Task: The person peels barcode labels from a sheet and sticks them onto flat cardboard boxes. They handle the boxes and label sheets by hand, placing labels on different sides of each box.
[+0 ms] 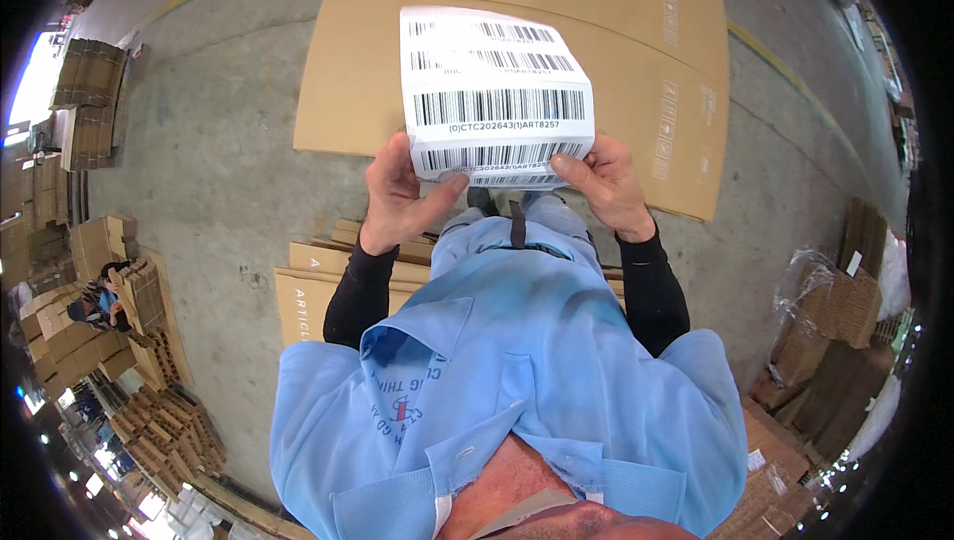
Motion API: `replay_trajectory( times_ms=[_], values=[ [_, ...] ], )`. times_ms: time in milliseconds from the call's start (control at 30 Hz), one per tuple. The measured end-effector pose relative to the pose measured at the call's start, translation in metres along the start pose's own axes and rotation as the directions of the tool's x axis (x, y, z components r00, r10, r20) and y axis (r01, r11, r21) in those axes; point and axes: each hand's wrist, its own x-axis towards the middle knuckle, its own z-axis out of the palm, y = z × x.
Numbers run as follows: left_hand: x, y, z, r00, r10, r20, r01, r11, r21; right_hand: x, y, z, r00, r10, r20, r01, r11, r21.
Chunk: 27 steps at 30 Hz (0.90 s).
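Observation:
Between my two hands is a white sheet of barcode labels (497, 93), printed with several rows of black bars and curled at its near edge. My left hand (405, 194) grips the near left corner, its thumb lying over the front. At the near right corner my right hand (604, 180) pinches the sheet, thumb on top and fingers behind. Beyond and below the labels lies a large flat brown cardboard sheet (348, 78) on the floor, with white print and symbols on its right part. The label sheet hides part of it.
Flat cardboard pieces (298, 297) lie on the concrete floor (224, 212) close to my body. Boxes and wooden pallets (164, 431) stand along the left, where another person (99, 304) is among cartons. Cardboard stacks with clear wrap (840, 292) are on the right.

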Motion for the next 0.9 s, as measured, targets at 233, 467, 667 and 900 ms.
replay_trajectory(
  times_ms=[233, 467, 667, 900],
  values=[
    [0.022, 0.005, 0.009, 0.968, -0.021, -0.249, 0.004, 0.997, -0.072, 0.012, -0.002, -0.028, 0.958, 0.017, 0.287, 0.133, 0.859, -0.495],
    [0.049, -0.001, 0.038, 0.914, -0.040, -0.403, 0.087, 0.991, 0.098, 0.018, 0.002, -0.060, 0.952, 0.028, 0.304, 0.094, 0.921, -0.377],
    [0.077, -0.006, 0.074, 0.919, -0.087, -0.384, 0.163, 0.972, 0.170, 0.025, -0.010, -0.094, 0.976, -0.126, 0.178, 0.153, 0.978, -0.144],
    [0.122, -0.018, 0.105, 0.932, -0.164, -0.323, 0.232, 0.955, 0.185, 0.042, -0.020, -0.129, 0.979, -0.206, -0.015, 0.206, 0.972, 0.109]
  ],
)
